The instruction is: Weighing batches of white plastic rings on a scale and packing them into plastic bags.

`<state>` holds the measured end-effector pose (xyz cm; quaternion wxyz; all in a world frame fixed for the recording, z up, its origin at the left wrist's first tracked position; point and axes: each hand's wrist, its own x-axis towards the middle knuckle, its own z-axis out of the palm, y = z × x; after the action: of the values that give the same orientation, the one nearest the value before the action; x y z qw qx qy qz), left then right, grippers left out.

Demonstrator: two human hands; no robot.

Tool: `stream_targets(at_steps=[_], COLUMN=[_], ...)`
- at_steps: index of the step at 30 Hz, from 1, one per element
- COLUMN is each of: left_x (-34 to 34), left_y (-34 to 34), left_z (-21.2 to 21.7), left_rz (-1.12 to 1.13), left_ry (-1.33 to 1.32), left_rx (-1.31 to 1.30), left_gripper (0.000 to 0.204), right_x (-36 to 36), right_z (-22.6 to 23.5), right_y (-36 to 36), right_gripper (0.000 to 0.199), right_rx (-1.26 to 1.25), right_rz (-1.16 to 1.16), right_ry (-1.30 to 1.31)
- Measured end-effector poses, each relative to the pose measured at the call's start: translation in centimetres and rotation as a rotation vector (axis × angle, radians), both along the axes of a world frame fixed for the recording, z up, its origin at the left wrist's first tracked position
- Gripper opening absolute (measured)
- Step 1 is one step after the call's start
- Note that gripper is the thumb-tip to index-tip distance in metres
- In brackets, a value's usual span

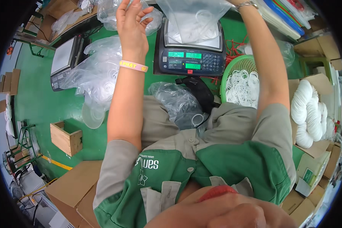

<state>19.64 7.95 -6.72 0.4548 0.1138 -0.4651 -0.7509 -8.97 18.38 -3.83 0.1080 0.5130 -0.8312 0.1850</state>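
My left hand (134, 17) is raised at the top, left of the scale, with its fingers apart and nothing in them. My right hand (237, 2) is mostly cut off by the upper edge; it meets the top right corner of a clear plastic bag (182, 15), and its fingers are hidden. White rings lie inside this bag, which rests on the pan of a black digital scale (192, 60) with lit green displays. Under my right forearm, a green basket (225, 78) holds many loose white rings (241, 89).
Crumpled clear bags (98, 72) lie left of my left forearm, near a second scale (64, 57). More clear plastic (176, 100) and a black pouch (197, 91) are by my lap. A wooden box (65, 138) sits left; bundled white rings (307, 110) fill a carton right.
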Motion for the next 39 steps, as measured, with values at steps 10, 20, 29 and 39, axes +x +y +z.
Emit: stream_targets(at_steps=[10, 20, 29, 39], left_x=[0.5, -1.3, -2.4, -2.3], left_y=[-0.4, 0.9, -0.8, -0.5], left_z=[0.2, -0.2, -1.6, -1.5], left_rz=[-0.001, 0.153, 0.096, 0.154], left_ry=[-0.020, -0.160, -0.113, -0.092], left_rx=[-0.131, -0.194, -0.200, -0.207], left_gripper=[0.036, 0.031, 0.029, 0.034], right_x=[-1.4, 7.3, 8.0, 5.7], right_z=[-12.9, -35.0, -33.5, -27.9], right_y=[22.3, 40.9, 33.0, 37.0], right_gripper=[0.020, 0.091, 0.078, 0.032], right_rx=[-0.256, 0.549, 0.799, 0.007], right_rz=[-0.194, -0.728, -0.590, -0.768], right_ry=[-0.402, -0.710, -0.534, -0.788])
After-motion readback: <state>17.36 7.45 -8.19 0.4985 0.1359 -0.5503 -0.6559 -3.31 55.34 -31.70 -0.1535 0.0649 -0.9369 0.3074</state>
